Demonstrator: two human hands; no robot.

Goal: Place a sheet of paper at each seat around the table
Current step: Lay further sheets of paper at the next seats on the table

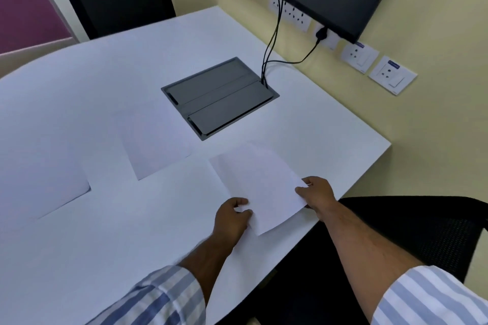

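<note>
Both of the person's hands pinch one white rectangular sheet of paper (260,187) just above the near edge of a white table (317,126): the left hand (232,219) grips its near-left edge between thumb and fingers, and the right hand (318,194) grips its right corner. Two more white sheets (155,145) lie flat well to the left of the hands. A grey rectangular cable box (219,97) is set into the tabletop beyond them, and a black mesh chair (422,229) stands beneath the right forearm.
</note>
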